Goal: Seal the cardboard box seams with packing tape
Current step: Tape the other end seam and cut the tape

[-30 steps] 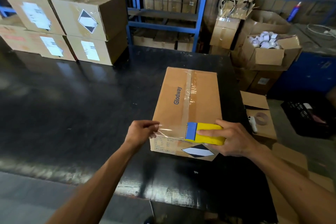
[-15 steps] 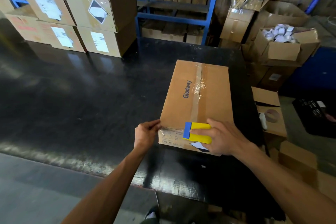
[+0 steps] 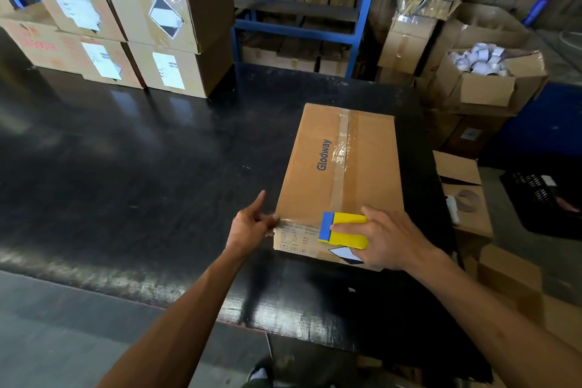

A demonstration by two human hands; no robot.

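Note:
A brown "Glodway" cardboard box [image 3: 371, 167] lies on the black table [image 3: 141, 183], clear tape running along its top centre seam. My right hand [image 3: 382, 238] grips a yellow and blue tape dispenser [image 3: 343, 229] pressed against the box's near top edge. A strip of clear tape [image 3: 299, 224] stretches left from it along that edge. My left hand [image 3: 252, 227] presses the tape's end onto the near left corner, index finger pointing up.
Four stacked cardboard boxes [image 3: 126, 25] with labels stand at the table's far left. Blue shelving [image 3: 302, 25] is behind. To the right are an open carton of white rolls [image 3: 485, 72], flat cardboard with a tape roll [image 3: 469, 200] and a black crate [image 3: 541, 198].
The tape strip has been pulled down onto the box's near edge. My left hand shifted to the left corner and its index finger lifted. My right hand with the dispenser moved slightly lower.

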